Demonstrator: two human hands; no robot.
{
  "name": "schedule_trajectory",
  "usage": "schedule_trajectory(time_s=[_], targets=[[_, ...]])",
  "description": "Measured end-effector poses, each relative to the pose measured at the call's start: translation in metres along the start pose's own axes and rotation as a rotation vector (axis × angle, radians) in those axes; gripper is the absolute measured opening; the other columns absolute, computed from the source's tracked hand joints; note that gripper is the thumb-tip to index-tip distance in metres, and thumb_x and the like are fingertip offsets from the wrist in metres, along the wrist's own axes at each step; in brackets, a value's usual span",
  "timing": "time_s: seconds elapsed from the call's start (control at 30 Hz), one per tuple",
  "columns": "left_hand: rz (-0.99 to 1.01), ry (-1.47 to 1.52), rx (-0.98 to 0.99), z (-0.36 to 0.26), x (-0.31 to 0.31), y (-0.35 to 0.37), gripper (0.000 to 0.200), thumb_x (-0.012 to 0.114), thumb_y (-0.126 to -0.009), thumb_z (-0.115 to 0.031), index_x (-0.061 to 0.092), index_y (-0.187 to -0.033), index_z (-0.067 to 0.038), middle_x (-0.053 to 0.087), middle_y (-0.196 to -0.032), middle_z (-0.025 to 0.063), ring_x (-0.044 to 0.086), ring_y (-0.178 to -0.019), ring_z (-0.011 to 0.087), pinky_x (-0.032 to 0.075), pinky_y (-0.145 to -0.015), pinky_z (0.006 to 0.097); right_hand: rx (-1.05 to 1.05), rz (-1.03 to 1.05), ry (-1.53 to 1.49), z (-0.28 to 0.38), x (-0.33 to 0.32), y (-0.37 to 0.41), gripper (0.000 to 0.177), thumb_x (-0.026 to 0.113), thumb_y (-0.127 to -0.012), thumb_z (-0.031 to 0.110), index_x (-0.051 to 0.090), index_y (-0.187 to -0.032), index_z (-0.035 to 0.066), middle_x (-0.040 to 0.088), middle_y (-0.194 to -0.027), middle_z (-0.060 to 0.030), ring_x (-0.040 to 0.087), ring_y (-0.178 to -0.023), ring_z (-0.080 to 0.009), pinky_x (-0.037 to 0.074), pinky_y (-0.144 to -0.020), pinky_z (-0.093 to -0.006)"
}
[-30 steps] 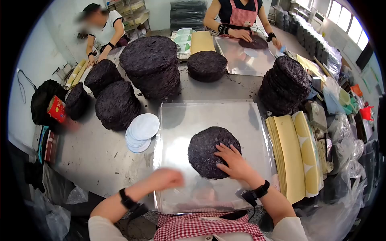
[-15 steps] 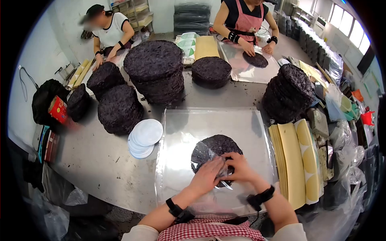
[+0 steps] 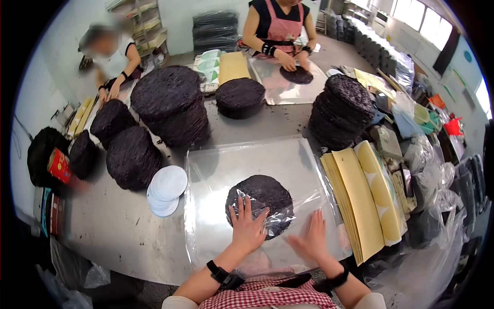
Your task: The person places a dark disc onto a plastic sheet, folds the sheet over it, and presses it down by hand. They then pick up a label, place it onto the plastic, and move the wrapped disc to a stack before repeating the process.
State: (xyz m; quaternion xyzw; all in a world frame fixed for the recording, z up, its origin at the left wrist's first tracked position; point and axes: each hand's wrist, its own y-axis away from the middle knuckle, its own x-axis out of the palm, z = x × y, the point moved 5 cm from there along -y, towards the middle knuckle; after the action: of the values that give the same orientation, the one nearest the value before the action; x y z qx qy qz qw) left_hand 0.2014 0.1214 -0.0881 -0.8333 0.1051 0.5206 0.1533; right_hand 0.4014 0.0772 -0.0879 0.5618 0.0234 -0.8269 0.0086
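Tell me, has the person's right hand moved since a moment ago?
Yes. The right hand has slid off the dark disc, toward the yellow sheets, onto the clear film.

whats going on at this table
The person wearing the camera has a dark round flat cake lying on a large clear plastic sheet. The left hand presses crinkled film over the cake's near edge; the right hand lies open on the sheet beside it. Tall stacks of similar dark cakes stand around; a person across the table handles another.
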Motion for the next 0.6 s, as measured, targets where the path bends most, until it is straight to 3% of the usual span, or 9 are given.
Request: schedule_trajectory(time_s=[0.03,0.1,0.17,0.2,0.33,0.43,0.47,0.57,0.6], targets=[[0.02,0.012,-0.008,0.001,0.002,-0.001,0.059,0.067,-0.077,-0.028,0.057,-0.135,-0.025,0.02,-0.154,0.0324,0.012,-0.145,0.0511,0.007,-0.111,0.0696,0.075,-0.097,-0.087,-0.007,-0.007,-0.019,0.101,0.074,-0.079,0.046,0.026,-0.14,-0.02,0.028,-0.146,-0.0391,0.024,-0.141,-0.0499,0.023,-0.114,-0.0576],[-0.111,0.041,0.013,-0.002,0.002,0.003,0.067,0.07,-0.075,-0.029,0.052,-0.139,-0.017,0.036,-0.144,0.0306,0.03,-0.137,0.0458,0.023,-0.109,0.0611,-0.112,-0.172,0.04,0.023,0.006,-0.045,0.094,0.075,-0.078,0.04,0.032,-0.139,-0.016,0.036,-0.143,-0.0355,0.034,-0.136,-0.0479,0.027,-0.113,-0.0561],[-0.224,0.289,-0.019,0.005,-0.001,0.003,0.071,0.071,-0.074,-0.03,0.05,-0.139,-0.01,0.046,-0.134,0.0278,0.043,-0.128,0.0423,0.033,-0.105,0.0543,-0.543,-0.229,-0.006,0.055,0.019,-0.048,0.065,0.073,-0.072,0.023,0.05,-0.127,-0.003,0.052,-0.133,-0.0217,0.054,-0.117,-0.0389,0.042,-0.103,-0.0452],[-0.347,0.307,-0.099,0.002,-0.014,0.004,0.073,0.071,-0.075,-0.032,0.048,-0.137,0.0,0.054,-0.12,0.0223,0.052,-0.112,0.0382,0.042,-0.094,0.046,-0.437,-0.129,-0.195,0.05,0.019,-0.049,0.06,0.072,-0.071,0.022,0.053,-0.123,-0.001,0.052,-0.132,-0.0205,0.054,-0.117,-0.0379,0.042,-0.103,-0.0449],[0.284,0.098,-0.179,0.004,-0.015,-0.021,0.071,0.075,-0.073,-0.042,0.056,-0.127,0.001,0.053,-0.123,0.0243,0.052,-0.115,0.0392,0.04,-0.1,0.0484,-0.052,0.155,-0.255,0.063,-0.005,-0.073,0.056,0.072,-0.068,0.02,0.058,-0.119,0.003,0.053,-0.131,-0.0184,0.055,-0.116,-0.037,0.041,-0.103,-0.0456],[-0.1,-0.093,0.331,0.008,-0.061,-0.037,0.073,0.078,-0.067,-0.048,0.062,-0.12,0.0,0.052,-0.13,0.0267,0.053,-0.12,0.0391,0.033,-0.109,0.0519,-0.502,-0.094,-0.016,0.068,0.007,-0.078,0.063,0.072,-0.069,0.021,0.054,-0.126,0.001,0.053,-0.129,-0.0188,0.057,-0.111,-0.0375,0.044,-0.099,-0.0448],[0.052,0.125,0.282,0.027,-0.047,-0.044,0.077,0.083,-0.062,-0.049,0.064,-0.118,-0.001,0.044,-0.141,0.0278,0.042,-0.133,0.0392,0.024,-0.115,0.053,-0.615,-0.277,-0.048,0.071,-0.005,-0.081,0.06,0.073,-0.069,0.023,0.057,-0.122,0.002,0.056,-0.121,-0.0173,0.057,-0.107,-0.0363,0.044,-0.095,-0.046],[0.213,0.496,0.059,0.036,-0.027,-0.042,0.069,0.087,-0.059,-0.038,0.064,-0.115,-0.003,0.051,-0.137,0.0201,0.047,-0.127,0.036,0.033,-0.11,0.0519,-0.327,-0.07,-0.659,0.056,-0.001,-0.097,0.046,0.073,-0.068,0.024,0.064,-0.108,0.003,0.057,-0.116,-0.015,0.054,-0.109,-0.0344,0.041,-0.098,-0.048],[0.061,0.27,0.137,0.031,-0.035,-0.047,0.071,0.087,-0.059,-0.037,0.062,-0.117,-0.005,0.055,-0.13,0.0181,0.051,-0.122,0.0348,0.037,-0.107,0.0489,-0.169,0.042,-0.701,0.051,0.005,-0.096,0.041,0.072,-0.068,0.026,0.065,-0.101,0.003,0.058,-0.116,-0.0147,0.052,-0.114,-0.0334,0.036,-0.104,-0.0503]])
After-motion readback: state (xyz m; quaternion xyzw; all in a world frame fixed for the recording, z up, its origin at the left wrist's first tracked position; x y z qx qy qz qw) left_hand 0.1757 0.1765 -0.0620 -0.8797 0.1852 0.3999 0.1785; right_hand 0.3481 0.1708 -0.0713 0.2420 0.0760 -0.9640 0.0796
